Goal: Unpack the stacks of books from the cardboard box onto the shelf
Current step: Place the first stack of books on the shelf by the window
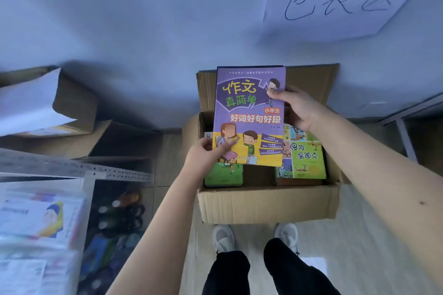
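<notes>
facing pale wall (143, 19), box (268, 203) on floor (359, 235)

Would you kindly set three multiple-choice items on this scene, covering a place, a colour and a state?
1. Where is the purple book?
A. Held above the box
B. Lying on the shelf
C. On the floor beside the shoes

2. What colour are the covers left in the box?
A. Red
B. Green
C. Black

3. How is the purple book held?
A. Left hand only
B. Right hand only
C. Both hands

Answers:
1 A: it hangs over the open box.
2 B: green books lie on both sides inside.
3 C: one hand grips the lower left edge, the other the right edge.
</notes>
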